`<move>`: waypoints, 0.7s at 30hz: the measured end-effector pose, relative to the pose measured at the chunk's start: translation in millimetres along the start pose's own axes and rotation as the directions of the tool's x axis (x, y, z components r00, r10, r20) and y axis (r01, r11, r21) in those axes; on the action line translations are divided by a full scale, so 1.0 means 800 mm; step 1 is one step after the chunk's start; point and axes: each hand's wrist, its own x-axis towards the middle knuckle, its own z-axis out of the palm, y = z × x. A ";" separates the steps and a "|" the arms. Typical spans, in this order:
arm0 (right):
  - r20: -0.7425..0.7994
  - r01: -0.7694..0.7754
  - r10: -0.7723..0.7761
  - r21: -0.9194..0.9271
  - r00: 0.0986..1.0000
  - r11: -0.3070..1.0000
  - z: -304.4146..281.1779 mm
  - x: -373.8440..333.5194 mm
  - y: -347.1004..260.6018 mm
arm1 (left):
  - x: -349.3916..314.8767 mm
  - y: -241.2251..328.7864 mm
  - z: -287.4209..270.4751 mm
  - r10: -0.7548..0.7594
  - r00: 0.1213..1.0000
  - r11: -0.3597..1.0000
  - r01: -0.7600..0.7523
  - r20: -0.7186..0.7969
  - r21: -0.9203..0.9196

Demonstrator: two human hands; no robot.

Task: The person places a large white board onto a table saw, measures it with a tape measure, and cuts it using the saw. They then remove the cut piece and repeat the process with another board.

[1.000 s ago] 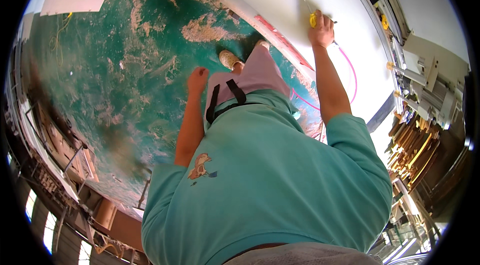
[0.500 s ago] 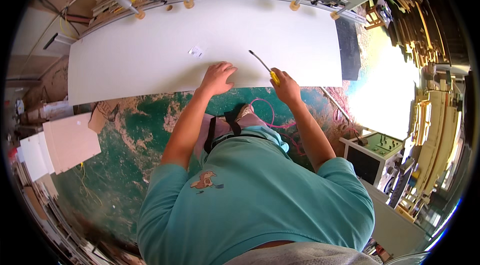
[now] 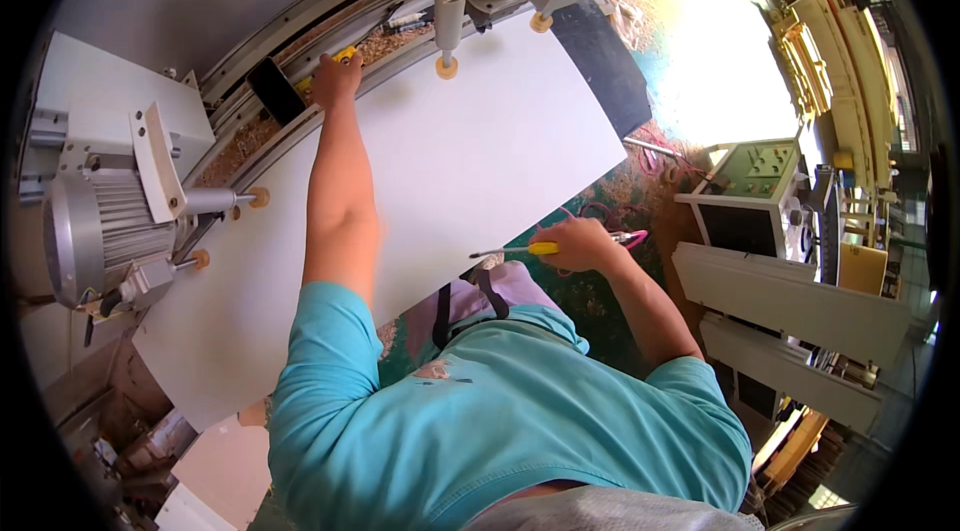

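Observation:
A screwdriver with a yellow handle (image 3: 543, 249) is gripped in my right hand (image 3: 583, 246), over the near edge of the white panel (image 3: 470, 141). Its thin shank points left. My left arm stretches across the panel to the machine's rail. There my left hand (image 3: 337, 83) closes round a yellow tape measure (image 3: 346, 55), mostly covered by the fingers. Left of that hand lies a black phone-like slab (image 3: 275, 91). A pink hose end (image 3: 631, 239) shows beside my right hand; whether the hand touches it I cannot tell.
Machine posts with round tan pads (image 3: 446, 69) stand over the panel's far edge. A grey motor (image 3: 110, 226) is at left. Sawdust (image 3: 385, 46) fills the rail channel. A green-topped control box (image 3: 750, 171) and white boards (image 3: 790, 296) stand at right.
My view has turned to the left. My left hand has gone from the panel's near part to the tape measure on the rail. The screwdriver in my right hand has swung from pointing away to pointing left.

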 end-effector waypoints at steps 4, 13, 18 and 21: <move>-0.444 -0.823 0.735 -0.007 0.512 0.568 -0.082 -0.110 0.174 | 0.011 0.013 0.017 -0.014 0.998 0.998 0.009 0.060 0.068; -0.240 0.111 -0.196 -0.326 0.951 0.939 -0.022 0.123 0.018 | 0.020 -0.024 0.020 -0.135 0.990 0.657 0.124 0.046 -0.743; -0.157 0.508 -0.559 -0.274 0.814 0.817 -0.017 0.218 -0.016 | -0.131 0.002 -0.010 0.123 0.967 -0.344 0.252 0.222 -0.904; -0.471 0.536 -0.380 0.256 0.796 0.805 -0.092 0.235 0.013 | -0.197 0.026 -0.009 -0.023 0.943 -0.137 0.325 0.331 -0.936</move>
